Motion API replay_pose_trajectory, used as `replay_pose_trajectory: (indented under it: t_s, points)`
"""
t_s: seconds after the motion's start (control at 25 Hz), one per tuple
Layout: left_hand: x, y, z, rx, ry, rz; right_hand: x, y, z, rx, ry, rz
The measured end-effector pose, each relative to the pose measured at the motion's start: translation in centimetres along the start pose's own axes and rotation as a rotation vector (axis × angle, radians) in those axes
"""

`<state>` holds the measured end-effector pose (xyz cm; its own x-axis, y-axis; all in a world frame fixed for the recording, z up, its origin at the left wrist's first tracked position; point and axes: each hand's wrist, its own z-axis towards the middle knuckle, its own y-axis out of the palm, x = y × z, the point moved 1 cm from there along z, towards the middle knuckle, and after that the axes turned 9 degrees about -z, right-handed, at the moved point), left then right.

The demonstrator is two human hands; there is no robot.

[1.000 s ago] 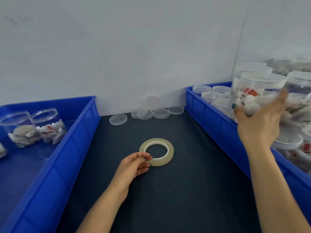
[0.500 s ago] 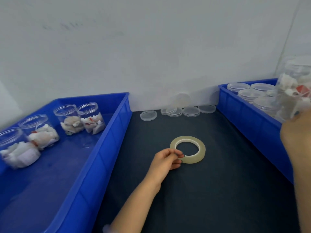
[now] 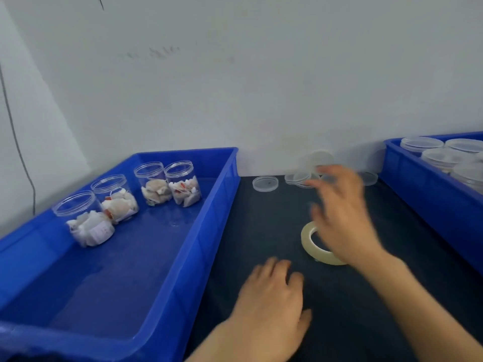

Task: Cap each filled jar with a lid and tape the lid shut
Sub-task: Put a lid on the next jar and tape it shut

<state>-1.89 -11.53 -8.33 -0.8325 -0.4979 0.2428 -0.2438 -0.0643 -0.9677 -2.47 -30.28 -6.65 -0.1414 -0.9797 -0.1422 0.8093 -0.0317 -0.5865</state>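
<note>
Several open, filled clear jars [image 3: 183,185] stand without lids in the left blue bin [image 3: 146,270]. Loose clear lids [image 3: 265,183] lie on the dark mat by the back wall. A roll of clear tape [image 3: 312,244] lies flat mid-mat. My right hand [image 3: 342,218] is blurred, hovering over the tape roll with fingers spread toward the lids, holding nothing. My left hand [image 3: 271,307] rests palm down on the mat, in front of the tape and apart from it, fingers loosely apart and empty.
A second blue bin [image 3: 428,202] at the right holds capped jars [image 3: 441,158]. A white wall closes the back. A dark cable [image 3: 15,142] hangs down the wall at far left. The dark mat [image 3: 261,231] lies between the two bins.
My right hand has let go of the capped jar at the right bin and swung left over the tape. My left hand released the tape and drew back. The view panned left.
</note>
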Motion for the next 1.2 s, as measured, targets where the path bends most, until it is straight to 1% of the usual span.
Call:
replay_pose_trajectory:
  t_s: [0.04, 0.08, 0.12, 0.16, 0.2, 0.24, 0.32, 0.4, 0.48, 0.52, 0.56, 0.6, 0.68, 0.72, 0.8, 0.88, 1.0, 1.08, 1.12, 1.2]
  points:
    - [-0.2, -2.1, -1.0, 0.077, 0.028, 0.152, -2.9, 1.4, 1.1, -0.098, -0.101, 0.121]
    - [-0.8, -4.4, -1.6, 0.195, 0.072, 0.274, -5.4, 2.7, 2.0, -0.2, -0.213, 0.21]
    - [-1.8, -6.8, -2.0, 0.325, 0.091, 0.344, -7.2, 3.9, 3.2, -0.265, -0.265, 0.307]
    - [-3.5, -9.0, -2.1, 0.442, 0.088, 0.342, -8.8, 4.7, 4.5, -0.319, -0.278, 0.391]
    - [-5.6, -11.2, -1.8, 0.505, 0.045, 0.326, -10.2, 5.6, 5.7, -0.375, -0.25, 0.476]
    - [-8.0, -13.1, -1.1, 0.504, -0.037, 0.326, -12.0, 6.6, 7.1, -0.439, -0.227, 0.536]
    - [-13.7, -15.5, 1.7, 0.379, -0.241, 0.361, -15.2, 9.4, 10.1, -0.575, -0.231, 0.514]
    - [-19.0, -15.7, 4.9, 0.261, -0.395, 0.368, -17.2, 12.7, 12.2, -0.715, -0.283, 0.297]
    - [-23.2, -14.0, 8.0, 0.132, -0.432, 0.356, -17.9, 15.5, 13.1, -0.827, -0.272, 0.033]
    - [-24.8, -13.2, 9.2, 0.078, -0.436, 0.356, -18.0, 16.6, 13.0, -0.857, -0.245, -0.049]
    - [-26.0, -12.6, 10.3, 0.05, -0.442, 0.345, -18.0, 17.4, 12.7, -0.865, -0.228, -0.098]
    - [-26.9, -12.1, 11.0, 0.06, -0.455, 0.292, -17.9, 18.0, 12.5, -0.869, -0.224, -0.123]
    - [-28.1, -11.9, 11.9, 0.165, -0.466, 0.15, -17.7, 18.9, 12.5, -0.864, -0.225, -0.136]
    - [-28.2, -11.8, 12.2, 0.231, -0.461, 0.128, -17.5, 19.1, 12.6, -0.854, -0.214, -0.14]
    - [-28.0, -11.7, 12.1, 0.348, -0.472, 0.173, -17.3, 19.3, 12.8, -0.838, -0.196, -0.144]
    - [-27.2, -11.6, 11.1, 0.39, -0.493, 0.19, -17.4, 19.3, 12.6, -0.838, -0.193, -0.142]
    - [-24.9, -11.9, 9.0, 0.426, -0.473, 0.191, -17.7, 18.8, 12.4, -0.789, -0.172, -0.084]
    - [-22.5, -13.0, 7.2, 0.47, -0.455, 0.19, -17.5, 17.5, 12.3, -0.679, -0.117, 0.103]
    - [-20.9, -13.8, 6.3, 0.51, -0.424, 0.21, -17.4, 16.5, 12.1, -0.577, -0.073, 0.24]
    - [-16.9, -15.4, 4.4, 0.647, -0.306, 0.275, -16.8, 14.0, 11.4, -0.272, -0.016, 0.508]
